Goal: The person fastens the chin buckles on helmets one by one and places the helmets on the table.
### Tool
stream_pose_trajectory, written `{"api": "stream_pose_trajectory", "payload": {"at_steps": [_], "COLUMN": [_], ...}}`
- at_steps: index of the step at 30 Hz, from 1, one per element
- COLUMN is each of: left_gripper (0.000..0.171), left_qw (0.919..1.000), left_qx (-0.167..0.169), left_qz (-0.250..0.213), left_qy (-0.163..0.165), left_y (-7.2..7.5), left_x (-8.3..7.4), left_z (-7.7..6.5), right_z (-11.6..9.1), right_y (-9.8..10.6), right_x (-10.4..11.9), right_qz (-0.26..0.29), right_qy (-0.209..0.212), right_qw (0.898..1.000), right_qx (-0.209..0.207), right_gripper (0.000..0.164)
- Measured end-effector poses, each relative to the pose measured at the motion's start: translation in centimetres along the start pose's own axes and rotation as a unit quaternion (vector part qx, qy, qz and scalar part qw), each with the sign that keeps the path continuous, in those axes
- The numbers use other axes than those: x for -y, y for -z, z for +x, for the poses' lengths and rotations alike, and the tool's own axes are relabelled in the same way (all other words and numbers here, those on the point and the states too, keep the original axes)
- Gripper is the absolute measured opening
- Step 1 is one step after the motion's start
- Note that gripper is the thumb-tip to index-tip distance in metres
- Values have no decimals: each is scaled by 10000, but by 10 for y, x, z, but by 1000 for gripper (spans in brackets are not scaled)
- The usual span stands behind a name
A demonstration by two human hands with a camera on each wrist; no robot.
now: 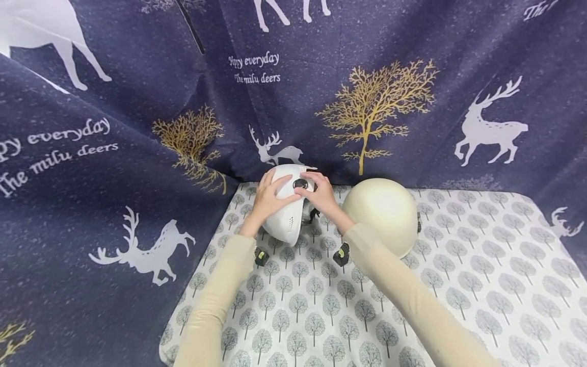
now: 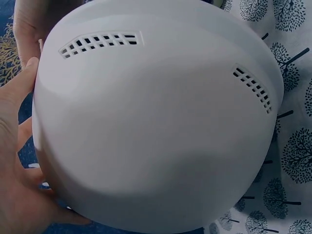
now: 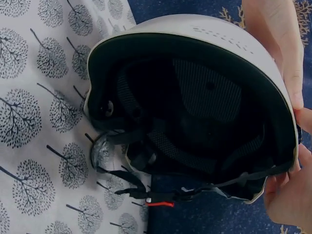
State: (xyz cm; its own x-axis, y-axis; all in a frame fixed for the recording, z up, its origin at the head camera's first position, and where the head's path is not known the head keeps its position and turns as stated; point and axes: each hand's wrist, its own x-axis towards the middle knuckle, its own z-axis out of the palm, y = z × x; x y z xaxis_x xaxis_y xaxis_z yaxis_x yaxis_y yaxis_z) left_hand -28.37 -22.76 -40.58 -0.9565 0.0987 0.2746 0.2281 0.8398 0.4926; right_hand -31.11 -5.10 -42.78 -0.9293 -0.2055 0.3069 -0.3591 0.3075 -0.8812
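A white helmet (image 1: pixel 283 228) is tipped on its side at the back of the table, its hollow facing right. My left hand (image 1: pixel 267 199) grips the shell from the left, fingers spread over its upper part. On the other side my right hand (image 1: pixel 323 195) holds the shell's edge, thumb and fingers around a round black disc (image 1: pixel 300 184). Rows of small vent holes mark the smooth shell (image 2: pixel 156 122) in the left wrist view. The right wrist view looks into the dark padded lining (image 3: pixel 209 92), with a chin strap and a red-and-black buckle (image 3: pixel 160 202) hanging from the rim.
A cream, dome-shaped helmet (image 1: pixel 381 216) sits to the right of my right hand, beside the forearm. The table is covered by a tree-print cloth (image 1: pixel 316 306). Dark blue fabric with deer and gold trees (image 1: pixel 293 117) hangs closely behind and at the left.
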Motion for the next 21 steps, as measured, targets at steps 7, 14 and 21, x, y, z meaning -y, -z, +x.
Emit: {"api": "stream_pose_trajectory", "payload": {"at_steps": [7,14,21], "left_gripper": [72,90,106], "left_qw": [9987,9844,9797], "left_qx": [423,628,822], "left_qz": [-254,-1382,-1562], "left_qy": [96,888,948], "left_y": [4,2,-9], "left_x": [8,23,35], "left_z": [-7,-17,-24], "right_z": [1,-3,-12], "right_y": [-4,8,14], "right_x": [-6,-8,-20], "right_qz": [7,203,837], "right_qy": [125,-131,-344], "right_qw": [9999,9997,9956], "right_qx": [12,-32,-236], "right_gripper": [46,45,42]}}
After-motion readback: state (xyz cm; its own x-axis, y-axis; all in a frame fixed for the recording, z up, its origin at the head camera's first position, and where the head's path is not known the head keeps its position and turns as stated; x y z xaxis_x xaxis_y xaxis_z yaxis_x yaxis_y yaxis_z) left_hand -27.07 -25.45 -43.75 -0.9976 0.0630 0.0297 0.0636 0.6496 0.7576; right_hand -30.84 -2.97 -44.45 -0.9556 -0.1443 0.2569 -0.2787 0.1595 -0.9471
